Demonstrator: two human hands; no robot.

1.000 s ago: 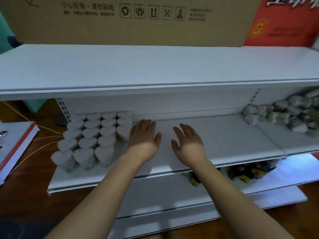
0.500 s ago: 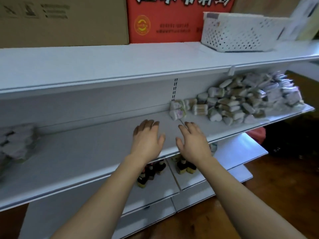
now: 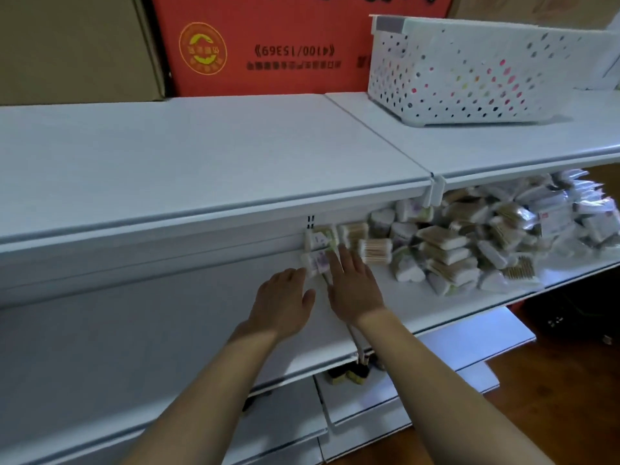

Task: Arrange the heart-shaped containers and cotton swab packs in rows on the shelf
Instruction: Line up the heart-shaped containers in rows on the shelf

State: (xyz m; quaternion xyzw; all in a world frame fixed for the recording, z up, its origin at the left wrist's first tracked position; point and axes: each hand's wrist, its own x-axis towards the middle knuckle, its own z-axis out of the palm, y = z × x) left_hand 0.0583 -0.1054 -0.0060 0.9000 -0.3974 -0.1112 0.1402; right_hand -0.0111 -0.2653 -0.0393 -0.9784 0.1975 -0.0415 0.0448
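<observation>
The left hand lies flat and open on the white shelf, its fingertips touching a small pack. The right hand is open too, fingers straight, just beside that pack. A big messy pile of heart-shaped containers and cotton swab packs sits to the right.

Shop stockroom or store aisle: white retail shelving, cardboard cartons, heaped packaged goods.

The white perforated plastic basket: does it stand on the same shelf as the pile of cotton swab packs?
No: the white perforated plastic basket stands on the top shelf, above the pile of cotton swab packs.
</observation>
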